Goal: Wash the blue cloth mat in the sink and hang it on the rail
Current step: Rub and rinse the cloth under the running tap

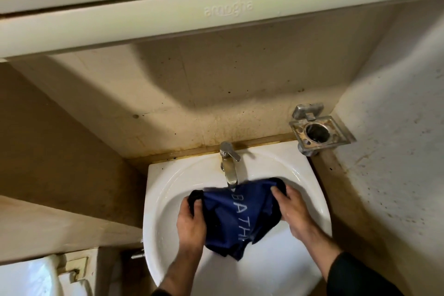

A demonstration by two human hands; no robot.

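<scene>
Both hands grip a blue cloth mat (236,214) over a white sink (163,190): the left hand (191,226) curls round the bunched left end, its thumb and fingers closed on a dark edge, while the right hand (292,211) clutches the right end, fingers folded over the cloth. White letters reading "BATH" run across the crumpled mat, which hangs in the bowl directly beneath the spout of a steel tap (228,166). A metal cup holder (318,131) juts from the stained wall to the right of the sink, and a pale cabinet (192,14) overhangs above.
</scene>
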